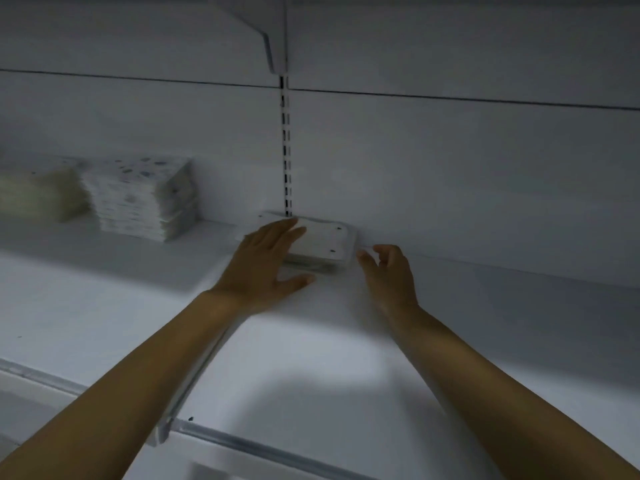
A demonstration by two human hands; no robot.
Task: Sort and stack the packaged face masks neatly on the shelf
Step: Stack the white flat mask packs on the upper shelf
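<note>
One low stack of packaged masks (pixel 322 242) is seen at the back of the shelf (pixel 311 358), approx. mid-frame, set close to the back panel (pixel 450 168) right below the slotted upright (pixel 285 143). Its long axis is laid left-right, roughly along the panel; the lower packs look a bit offset from the top one. The stack is bracketed by both hands. The left hand (pixel 266 261) is laid flat over its top-left part, fingers straight, thumb spread on the shelf in front, w/ nothing gripped. The right hand (pixel 388 271) is held just beside the right end, fingers loosely curled, nothing held; contact w/ the pack edge can't be told. So the stack lies between the two, w/ the left hand the nearer, being on it. Squaring-up is prob. the step in hand: an inward push from the right along the long axis, braced by the left palm, would be called for. Further left, well apart, a taller patterned stack (pixel 138 199) and a pale yellowish stack (pixel 38 197) (blurred) are set side by side.
</note>
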